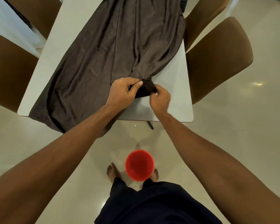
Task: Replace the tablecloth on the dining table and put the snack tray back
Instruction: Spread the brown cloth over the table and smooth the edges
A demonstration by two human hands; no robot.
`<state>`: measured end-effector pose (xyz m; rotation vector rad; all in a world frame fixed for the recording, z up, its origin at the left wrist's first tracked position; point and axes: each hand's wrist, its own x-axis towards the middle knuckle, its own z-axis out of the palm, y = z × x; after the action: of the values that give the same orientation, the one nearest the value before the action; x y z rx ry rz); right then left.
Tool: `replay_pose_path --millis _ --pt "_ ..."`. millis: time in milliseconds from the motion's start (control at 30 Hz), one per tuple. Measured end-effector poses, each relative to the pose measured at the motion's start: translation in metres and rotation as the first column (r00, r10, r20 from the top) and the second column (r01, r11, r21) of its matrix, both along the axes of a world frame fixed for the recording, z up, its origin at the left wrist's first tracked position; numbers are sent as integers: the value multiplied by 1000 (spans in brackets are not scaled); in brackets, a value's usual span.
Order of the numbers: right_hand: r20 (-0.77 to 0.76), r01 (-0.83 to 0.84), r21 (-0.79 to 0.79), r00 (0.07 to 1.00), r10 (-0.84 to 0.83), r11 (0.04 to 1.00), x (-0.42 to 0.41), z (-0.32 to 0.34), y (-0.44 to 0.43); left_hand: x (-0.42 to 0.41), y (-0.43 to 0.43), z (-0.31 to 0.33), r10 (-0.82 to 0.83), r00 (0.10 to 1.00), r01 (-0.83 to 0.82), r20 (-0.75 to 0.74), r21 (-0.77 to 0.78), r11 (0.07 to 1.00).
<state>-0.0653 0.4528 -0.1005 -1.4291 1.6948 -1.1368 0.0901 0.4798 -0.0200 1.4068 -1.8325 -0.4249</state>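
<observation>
We are pinching the cloth [120, 50] bunch with both hands, left [122, 92] and right [160, 101] | near table [171, 88] edge

**Dark cloth lies half-spread along the white table**

The tablecloth [120, 54] is a dark grey-brown fabric, creased in long folds that run down the table's [173, 88] length. It is not spread flat. It covers the middle of the table and leaves a bare white strip along the table's left edge and a bare patch at its near right corner. At the table's near left corner the cloth spills over the edge and hangs down. Toward the table's near end the folds draw together into a tight bunch, pinched between the left hand [123, 92] and the right hand [160, 101] just above the tabletop.
</observation>
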Motion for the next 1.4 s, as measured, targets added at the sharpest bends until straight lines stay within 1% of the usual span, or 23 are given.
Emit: replay_pose_path --millis 67,167,267,333,367,400,433,500,533,567,633,700,767,800,867,933,967,1033,1133,1167,1233,1333,1400 --pt "-113 5 -58 994 -12 998 -21 10 -10 5 1 -2 -35 996 34 86 13 999" --pt "-395 -89 -310 918 -43 947 -50 36 -30 6 4 -5 -74 975 71 208 24 997" --pt "-572 -132 -439 804 -163 889 -66 62 -38 -1 1 -5 -85 975 84 204 15 996" --pt "-666 -208 -473 721 -193 856 -74 76 -36 -3 -6 -4 -116 975 102 191 81 992" --pt "-729 -280 -397 674 -115 874 -80 84 -35 -3 -11 -4 -152 970 123 191 157 980" --pt "-785 -348 -217 618 49 912 -85 92 -35 -1 -15 -4 -205 958 151 202 253 956" --pt "-802 -378 45 539 259 925 -89 101 -33 -1 -20 -4 -271 935 179 227 357 917" --pt "-706 -344 473 402 583 811 -93 110 -28 0 -27 -9 -404 853 168 331 558 812" --pt "-649 -333 564 387 655 756 -96 108 -23 -2 -28 -13 -454 802 134 389 624 770" --pt "-625 -330 589 393 674 738 -99 100 -19 -3 -26 -18 -486 752 91 446 659 746" --pt "-631 -303 552 458 626 777 -110 76 -9 -12 -20 -31 -503 673 27 542 662 749" --pt "-571 -240 443 667 479 864 -127 51 0 -28 -11 -42 -449 653 11 610 586 810" --pt "-433 -83 305 875 216 949 -146 30 5 -45 -1 -51 -397 669 55 628 491 869" --pt "-370 10 269 924 94 963 -154 20 6 -53 2 -51 -384 696 92 607 455 886" --pt "-174 115 341 983 -58 933 -163 9 6 -68 9 -52 -380 776 173 504 409 896" --pt "120 62 504 983 -141 861 -167 2 0 -83 9 -48 -408 820 226 401 428 875" --pt "182 23 544 973 -145 839 -167 -1 -4 -90 7 -46 -432 822 242 370 460 854" --pt "141 -6 528 987 -81 849 -168 -6 -13 -102 -5 -51 -483 812 240 328 566 789" --pt "76 -24 523 997 -19 852 -165 -10 -24 -110 -20 -58 -377 914 150 150 738 658" --pt "47 31 492 997 -62 870 -166 -5 -24 -113 -23 -59 -322 940 108 116 792 600" --pt "-1 250 374 963 -269 893 -170 4 -17 -114 -25 -59 -298 946 52 126 850 525" --pt "34 538 104 839 -543 837 -180 18 17 -122 -31 -62 -361 916 60 175 830 555" --pt "106 561 13 823 -559 828 -180 12 48 -129 -35 -66 -390 897 49 208 829 557"
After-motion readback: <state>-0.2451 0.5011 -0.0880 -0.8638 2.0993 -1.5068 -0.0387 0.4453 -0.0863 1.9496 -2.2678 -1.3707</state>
